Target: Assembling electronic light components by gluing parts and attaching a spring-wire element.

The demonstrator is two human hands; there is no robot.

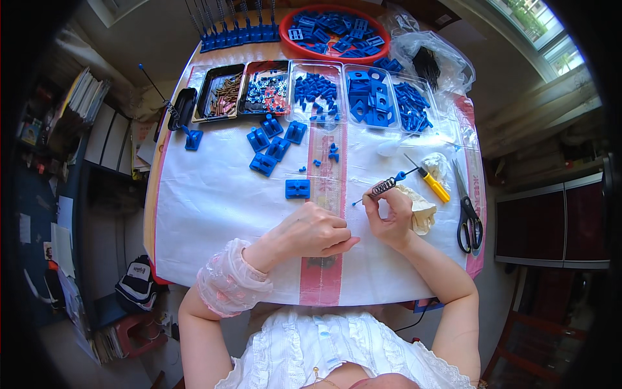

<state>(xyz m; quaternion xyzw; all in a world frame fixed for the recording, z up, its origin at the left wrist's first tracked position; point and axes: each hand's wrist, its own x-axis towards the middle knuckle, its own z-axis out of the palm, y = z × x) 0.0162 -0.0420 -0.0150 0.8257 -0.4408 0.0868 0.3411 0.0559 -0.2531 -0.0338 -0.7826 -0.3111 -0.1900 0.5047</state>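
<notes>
A black coil spring (pixel 383 186) with a blue plastic piece at its upper end is pinched between the thumb and fingers of my right hand (pixel 392 214). A thin rod with a small blue tip sticks out at its lower left. My left hand (pixel 314 230) is closed just to the left, its fingers curled and pressed together; what they hold, if anything, is hidden. Beyond it lies a blue bracket (pixel 297 189), with several more blue brackets (pixel 277 148) grouped farther off. A few small blue pieces (pixel 334 153) lie between these and my right hand.
Along the far side stand trays of screws (pixel 227 91), nuts (pixel 264 97) and blue parts (pixel 315 91). Behind them are a red basin (pixel 282 35) of blue pieces and a blue rack (pixel 240 39). A yellow-handled screwdriver (pixel 435 187), crumpled cloth (pixel 421 211) and black scissors (pixel 469 223) lie right.
</notes>
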